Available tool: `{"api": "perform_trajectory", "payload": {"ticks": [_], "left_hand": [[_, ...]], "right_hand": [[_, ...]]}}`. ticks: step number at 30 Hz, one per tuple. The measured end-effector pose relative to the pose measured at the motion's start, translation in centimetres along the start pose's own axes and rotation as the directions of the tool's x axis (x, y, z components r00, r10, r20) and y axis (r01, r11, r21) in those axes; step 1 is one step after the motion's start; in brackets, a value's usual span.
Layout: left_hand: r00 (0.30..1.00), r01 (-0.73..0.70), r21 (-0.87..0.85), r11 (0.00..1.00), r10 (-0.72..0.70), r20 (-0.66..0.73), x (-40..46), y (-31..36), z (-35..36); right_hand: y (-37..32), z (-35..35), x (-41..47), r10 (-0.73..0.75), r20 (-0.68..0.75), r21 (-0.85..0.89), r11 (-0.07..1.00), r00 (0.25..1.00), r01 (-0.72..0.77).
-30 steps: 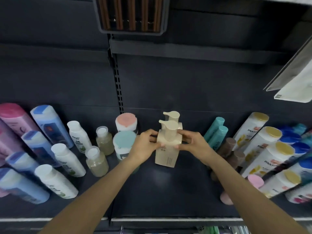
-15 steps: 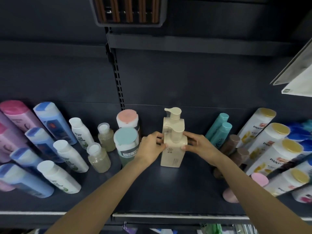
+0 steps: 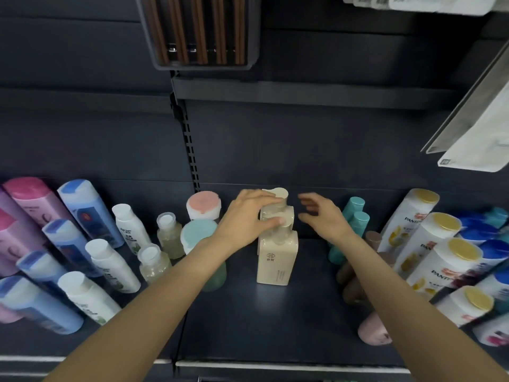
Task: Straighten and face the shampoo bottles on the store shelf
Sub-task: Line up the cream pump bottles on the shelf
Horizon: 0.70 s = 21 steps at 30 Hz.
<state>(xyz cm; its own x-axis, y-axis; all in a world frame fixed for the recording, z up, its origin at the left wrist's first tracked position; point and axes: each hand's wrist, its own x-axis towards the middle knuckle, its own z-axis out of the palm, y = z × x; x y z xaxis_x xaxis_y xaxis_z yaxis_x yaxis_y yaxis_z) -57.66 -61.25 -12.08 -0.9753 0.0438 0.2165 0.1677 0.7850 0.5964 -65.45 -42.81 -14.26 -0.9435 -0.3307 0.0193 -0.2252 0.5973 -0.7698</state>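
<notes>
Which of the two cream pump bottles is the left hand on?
The left hand grips the rear cream pump bottle, by its neck. The front cream pump bottle, logo facing out, stands untouched.

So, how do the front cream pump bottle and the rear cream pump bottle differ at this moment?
The front cream pump bottle shows its whole body and its small printed logo; the rear cream pump bottle is mostly hidden behind it. The left hand grips the rear one with its thumb on the front pump; the right hand touches neither. Both are cream, upright and pump-topped.

Brown sticks (image 3: 202,31) in a dark holder (image 3: 256,37) overhead.
</notes>
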Motion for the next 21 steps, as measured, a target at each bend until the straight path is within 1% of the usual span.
{"api": "perform_trajectory", "payload": {"ticks": [3,5,6,9,15,18,21], "left_hand": [[0.998,0.064,-0.078,0.995,-0.062,0.025,0.1,-0.2,0.7],[0.996,0.089,-0.096,0.991,-0.086,0.029,0.0,-0.4,1.0],[0.994,0.103,-0.107,0.989,-0.100,0.034,0.0,-0.4,1.1],[0.991,0.130,-0.116,0.985,-0.125,0.051,0.3,0.1,0.9],[0.985,0.162,-0.158,0.974,-0.149,0.091,0.2,0.4,0.8],[0.983,0.170,-0.180,0.969,-0.154,0.101,0.1,0.5,0.7],[0.982,0.176,-0.221,0.959,-0.157,0.102,-0.2,0.5,0.7]], "right_hand": [[-1.4,0.5,1.9,-0.082,0.077,0.025,0.996,0.994,0.080],[-1.7,1.2,2.7,-0.093,0.141,0.063,0.994,0.986,0.085],[-1.7,1.6,3.0,-0.088,0.149,0.091,0.993,0.985,0.075],[-1.6,2.1,3.3,-0.080,0.072,0.144,0.987,0.994,0.069],[-1.2,0.7,2.4,-0.047,-0.090,0.137,0.989,0.995,0.059],[-1.5,-0.5,1.5,-0.039,-0.150,0.143,0.988,0.988,0.061],[-2.7,-2.2,0.5,-0.056,-0.232,0.093,0.992,0.971,0.080]]}}
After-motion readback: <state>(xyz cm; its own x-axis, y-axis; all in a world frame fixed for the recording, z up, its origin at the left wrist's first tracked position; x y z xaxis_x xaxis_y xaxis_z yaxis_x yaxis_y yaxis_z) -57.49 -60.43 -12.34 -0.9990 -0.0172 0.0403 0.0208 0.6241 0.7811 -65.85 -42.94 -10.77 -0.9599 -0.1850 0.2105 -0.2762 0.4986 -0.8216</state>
